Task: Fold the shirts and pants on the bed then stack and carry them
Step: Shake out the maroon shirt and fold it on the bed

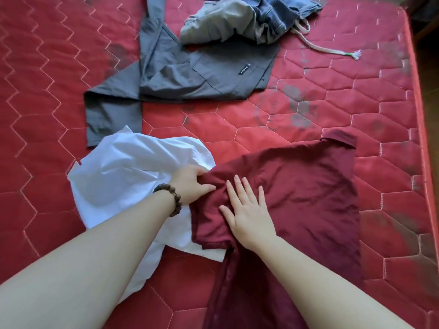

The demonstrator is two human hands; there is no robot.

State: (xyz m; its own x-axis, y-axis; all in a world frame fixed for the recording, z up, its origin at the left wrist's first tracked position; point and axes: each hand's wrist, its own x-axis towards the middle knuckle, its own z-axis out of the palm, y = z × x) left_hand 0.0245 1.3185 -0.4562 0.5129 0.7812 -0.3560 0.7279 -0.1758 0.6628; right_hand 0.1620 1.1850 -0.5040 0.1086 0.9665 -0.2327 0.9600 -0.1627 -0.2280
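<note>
Red quilted bed (332,96) with hexagon stitching fills the view. Far side: grey shirt (190,74) spread loosely, a crumpled pile of pale grey pants (221,22) and blue denim pants (285,10) overlapping its upper edge, a white drawstring (332,47) trailing toward the right. Near side: white shirt (133,176) bunched at left, maroon shirt (297,191) lying partly over its right edge. Left hand (192,184), beaded bracelet (172,198) at the wrist, grip closed on a fold of the maroon shirt's left edge. Right hand (249,210) flat, fingers spread, pressing on the maroon shirt, holding nothing.
</note>
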